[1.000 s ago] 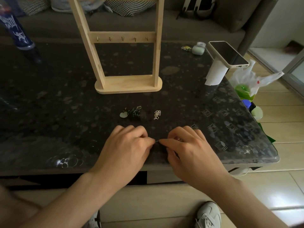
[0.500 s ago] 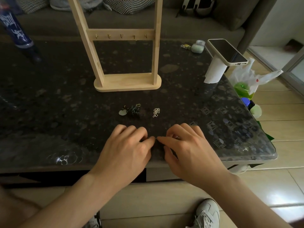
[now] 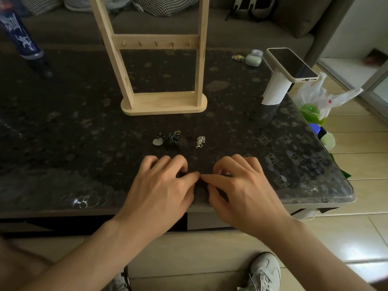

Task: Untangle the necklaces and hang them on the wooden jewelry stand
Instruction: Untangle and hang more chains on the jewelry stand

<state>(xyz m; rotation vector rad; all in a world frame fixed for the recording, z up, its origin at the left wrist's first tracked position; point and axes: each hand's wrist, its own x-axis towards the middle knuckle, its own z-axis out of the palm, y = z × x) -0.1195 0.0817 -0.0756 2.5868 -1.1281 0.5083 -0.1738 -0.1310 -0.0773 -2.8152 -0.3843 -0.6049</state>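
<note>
The wooden jewelry stand [image 3: 163, 105] is upright at mid-table, with a row of small hooks [image 3: 155, 43] on its crossbar and nothing hanging from them. In front of it lie a dark tangled necklace with a pale pendant [image 3: 169, 140] and a small bunched silver chain [image 3: 200, 141]. Near the table's front edge my left hand [image 3: 161, 192] and my right hand [image 3: 241, 190] rest side by side. Their thumbs and forefingers meet, pinched on a thin necklace [image 3: 227, 174] that the fingers mostly hide.
On a white holder [image 3: 275, 89] at the right rests a phone [image 3: 291, 63]. A pale green case [image 3: 253, 59] lies behind it, and a blue bottle [image 3: 19, 36] stands at the far left. A plastic bag [image 3: 321, 97] hangs off the glass table's [image 3: 63, 143] right side.
Both hands stay at the same spot on the table's front edge, and their pinched fingertips have drawn closer together. The view has tilted slightly.
</note>
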